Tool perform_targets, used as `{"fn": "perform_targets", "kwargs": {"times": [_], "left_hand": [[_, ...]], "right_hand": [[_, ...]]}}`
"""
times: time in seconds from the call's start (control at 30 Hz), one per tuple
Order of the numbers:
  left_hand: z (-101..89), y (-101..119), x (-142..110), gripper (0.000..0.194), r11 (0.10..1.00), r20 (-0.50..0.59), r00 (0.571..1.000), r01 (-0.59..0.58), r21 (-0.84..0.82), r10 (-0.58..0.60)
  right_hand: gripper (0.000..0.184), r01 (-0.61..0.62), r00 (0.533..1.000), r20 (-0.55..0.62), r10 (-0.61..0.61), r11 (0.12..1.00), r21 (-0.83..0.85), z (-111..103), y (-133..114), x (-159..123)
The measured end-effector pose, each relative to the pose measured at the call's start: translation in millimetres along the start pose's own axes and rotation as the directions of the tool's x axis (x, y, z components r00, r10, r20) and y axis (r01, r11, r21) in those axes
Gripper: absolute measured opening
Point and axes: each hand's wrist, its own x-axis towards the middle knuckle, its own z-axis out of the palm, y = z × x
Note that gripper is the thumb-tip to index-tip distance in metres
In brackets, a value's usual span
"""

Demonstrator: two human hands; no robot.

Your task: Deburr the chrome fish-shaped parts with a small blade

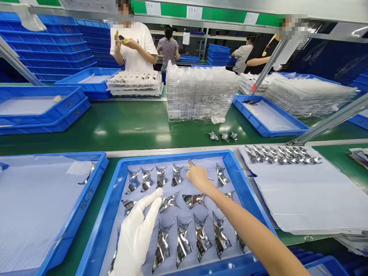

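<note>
A blue tray [115, 191] lined with pale sheet stands in front of me, with rows of shiny, dark chrome-like curved pieces with pointed corners. My right hand [198, 178] is bare apart from yellow fingertip covers. Its fingers close on one chrome piece [190, 162] in the far row, mostly hidden by the hand. A short thin rod-like bit [211, 179] shows beside that hand; I cannot tell what it is. In a white glove, my left hand [136, 234] reaches over the tray's left side with fingers stretched, beside a middle-row chrome piece [170, 202].
Another blue tray [97, 168] lies left. Right of mine, several chrome pieces [277, 154] line up on white sheets [304, 199]. Three small pieces [222, 136] lie on the green bench [129, 122], before stacked clear trays [198, 94]. A co-worker [138, 42] stands opposite.
</note>
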Motion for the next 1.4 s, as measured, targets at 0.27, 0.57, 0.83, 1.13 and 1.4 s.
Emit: {"fn": "perform_targets", "kwargs": {"times": [0.27, 0.57, 0.83, 1.13, 1.4], "left_hand": [[-4.8, -9, 0, 0.03, 0.997, -0.009, 0.998, -0.07, -0.039, 0.07], [3.6, -17, 4, 0.035, 0.993, 0.159, 0.981, -0.115, -0.003, 0.114], [21.1, -6, 0, 0.04, 0.988, 0.304, 0.941, -0.132, -0.077, 0.149], [21.8, -13, -18, 0.045, 0.942, 0.267, 0.964, 0.079, -0.325, 0.011], [22.0, -5, -24, 0.03, 0.971, 0.067, 0.995, -0.056, -0.233, 0.073]], "right_hand": [[0.034, -0.207, 0.972, -0.104, 0.209, 0.978, 0.023, -12, 61, 5], [0.016, 0.047, 0.975, -0.222, 0.005, 0.972, 0.231, -27, 101, -31], [0.021, 0.671, 0.741, -0.549, -0.385, 0.4, 0.625, -26, 45, -127], [0.024, 0.781, 0.58, -0.728, -0.366, 0.504, 0.369, 8, 13, -173], [0.029, 0.825, 0.414, -0.768, -0.489, 0.558, 0.089, 20, 13, -186]]}}
